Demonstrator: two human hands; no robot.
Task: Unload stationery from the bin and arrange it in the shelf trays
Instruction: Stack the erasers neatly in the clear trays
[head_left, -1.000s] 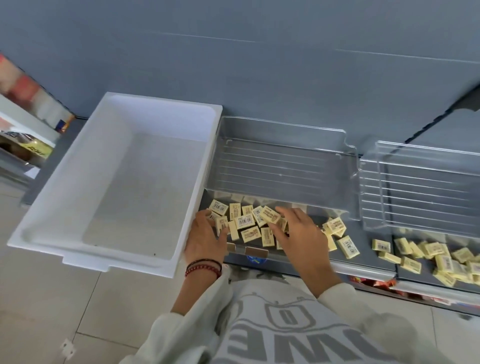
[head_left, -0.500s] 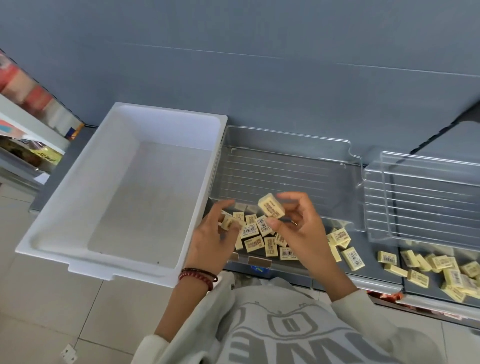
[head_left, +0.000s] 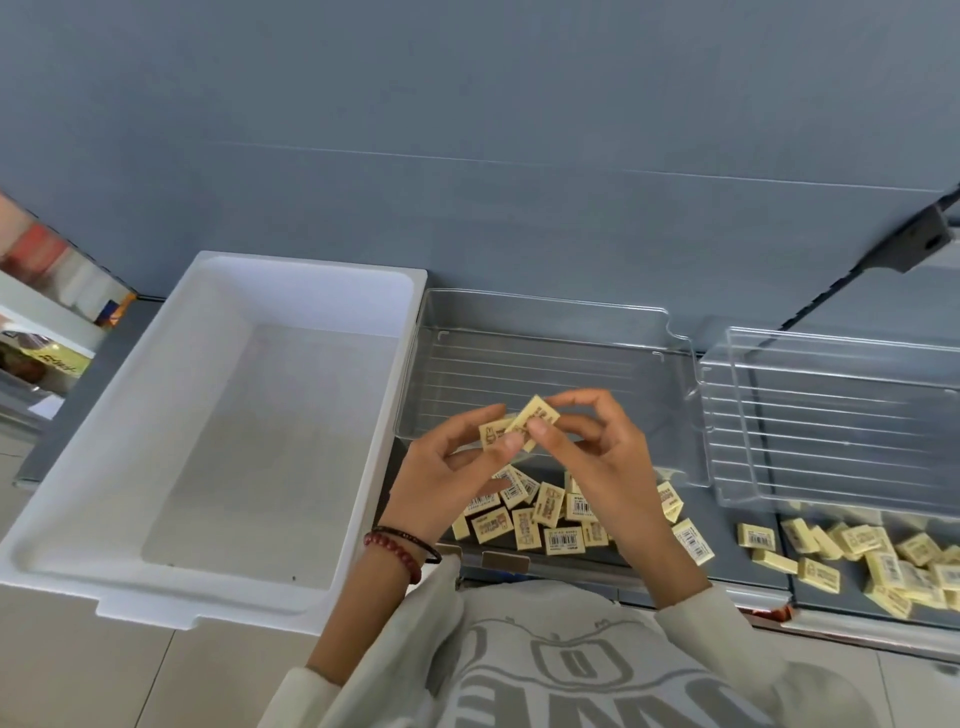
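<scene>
**Both hands holding erasers over the shelf pile**

Left hand (head_left: 447, 483): fingers curled round one yellow eraser (head_left: 492, 435). Right hand (head_left: 608, 467): thumb and fingers pinch a second eraser (head_left: 540, 415), which is tilted and touches the first. Both are held above the loose eraser pile (head_left: 550, 519) on the shelf (head_left: 727, 569), in front of the clear tray (head_left: 545, 312). White bin (head_left: 311, 270) sits just left of that tray. More erasers (head_left: 883, 561) lie by the second clear tray (head_left: 831, 338), on the right.

No word could be read with certainty. The yellow erasers (head_left: 563, 539) to the right of the white bin (head_left: 311, 271) carried barcode labels, with digits too small to read. The grey sweatshirt (head_left: 571, 670) below the bin showed big pale letters, upside down and cut off.
</scene>
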